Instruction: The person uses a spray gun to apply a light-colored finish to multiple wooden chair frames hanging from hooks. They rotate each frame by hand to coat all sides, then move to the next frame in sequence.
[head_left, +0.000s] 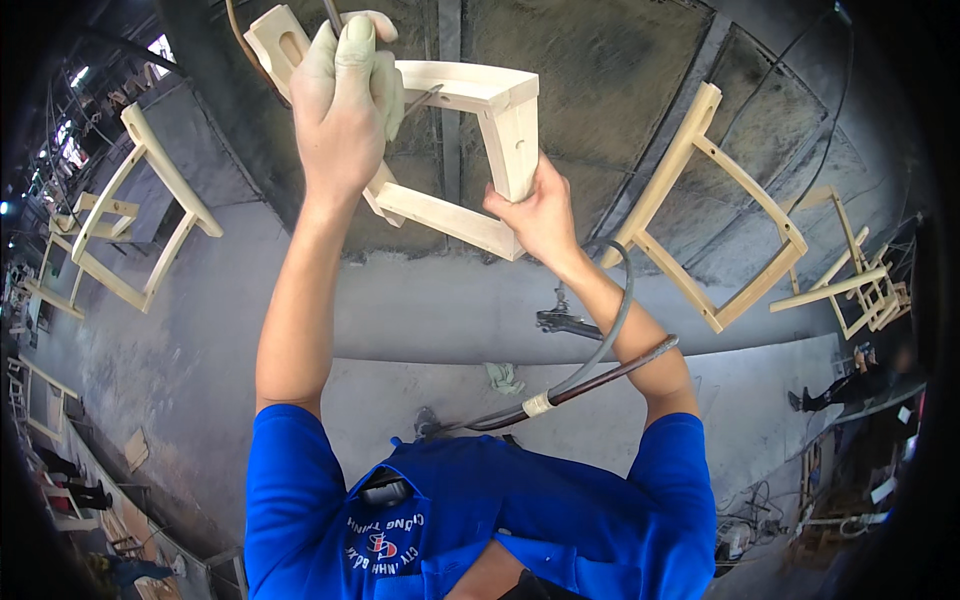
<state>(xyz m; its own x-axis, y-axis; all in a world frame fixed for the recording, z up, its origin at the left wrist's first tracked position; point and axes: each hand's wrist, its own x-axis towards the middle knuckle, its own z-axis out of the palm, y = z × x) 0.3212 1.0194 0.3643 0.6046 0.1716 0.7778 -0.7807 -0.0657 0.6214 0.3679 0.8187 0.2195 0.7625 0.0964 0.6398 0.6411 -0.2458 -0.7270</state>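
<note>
Crossing the right forearm is a dark hose [605, 377]. Ahead of the chest, the right hand [543, 215] grasps a pale wooden frame [450, 222] by its right side; the left hand [343, 105] clenches a thin dark rod [333, 14] at its upper left. Beyond, a second frame [665, 165] shows right.

Far side: dark panels [600, 70], blotched and stained, divided by grey strips [450, 30]. Floor [210, 330] grey, scuffed, paler in patches. Far left: bright pane [160, 52], window or lamp unclear; small lights [80, 76] beside it. Left: tilted wooden frame [172, 170], more woodwork behind. Right: larger frame [667, 170], also tilted; thin dark cable [830, 120] above. Beyond that, jumbled chair-like pieces [870, 290]. Near left: flat board [136, 450]. Near right: tangled cords [760, 515].
</note>
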